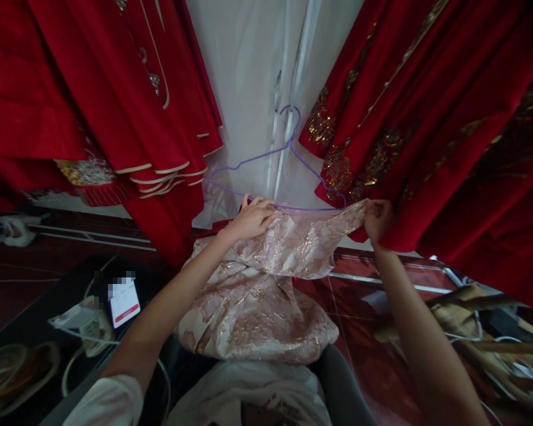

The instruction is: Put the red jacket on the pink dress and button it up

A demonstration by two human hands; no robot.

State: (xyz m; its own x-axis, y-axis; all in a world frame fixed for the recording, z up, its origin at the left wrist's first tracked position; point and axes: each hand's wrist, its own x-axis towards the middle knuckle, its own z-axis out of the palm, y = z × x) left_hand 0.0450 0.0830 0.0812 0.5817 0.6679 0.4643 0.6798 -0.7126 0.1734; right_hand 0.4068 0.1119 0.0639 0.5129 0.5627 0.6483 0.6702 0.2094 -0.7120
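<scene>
A pale pink brocade garment [288, 245] with a gold pattern hangs over the lower bar of a purple wire hanger [260, 157], and the rest of it is bunched on my lap. My left hand [254, 218] grips the cloth together with the bar near the hanger's left part, thumb hidden. Off the hanger's right end, my right hand [379, 218] pinches a corner of the same cloth and draws it out sideways. The hanger's hook points up, in front of a pale wall.
Red garments with gold decoration hang at left [160, 136] and right [408, 118]. A lit phone [124, 302] and cables lie on a dark surface at lower left. Brown scraps and cords [484, 337] lie at lower right on red floor tiles.
</scene>
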